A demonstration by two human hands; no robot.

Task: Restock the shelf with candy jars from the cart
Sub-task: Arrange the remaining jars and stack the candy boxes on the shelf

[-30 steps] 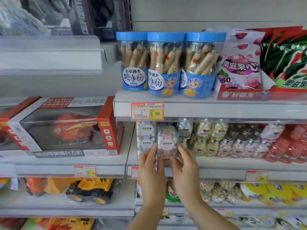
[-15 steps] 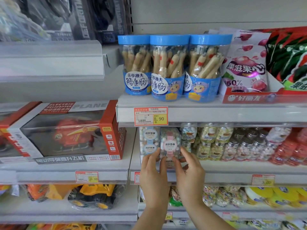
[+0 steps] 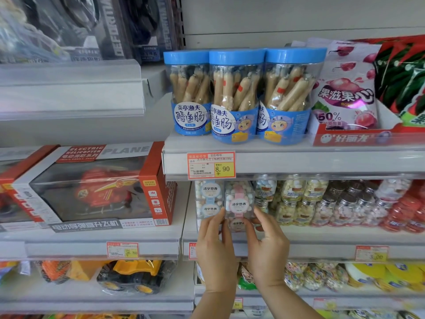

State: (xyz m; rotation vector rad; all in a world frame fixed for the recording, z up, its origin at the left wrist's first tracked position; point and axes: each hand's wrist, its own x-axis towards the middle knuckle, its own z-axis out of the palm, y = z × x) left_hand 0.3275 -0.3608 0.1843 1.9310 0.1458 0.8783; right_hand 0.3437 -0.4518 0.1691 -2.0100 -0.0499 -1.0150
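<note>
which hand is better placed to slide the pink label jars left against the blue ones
Right, probably: the right hand holds the pink-label jars on their right side and can push leftward; the left hand holds their left side, by the blue-label jars.

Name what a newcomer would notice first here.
Three blue-lidded jars of sausage sticks stand in a row on the upper shelf, centre frame. Just below, the left hand and right hand hold a pink-labelled candy jar between them at the front of the middle shelf. A red toy helicopter box sits to their left.
</note>
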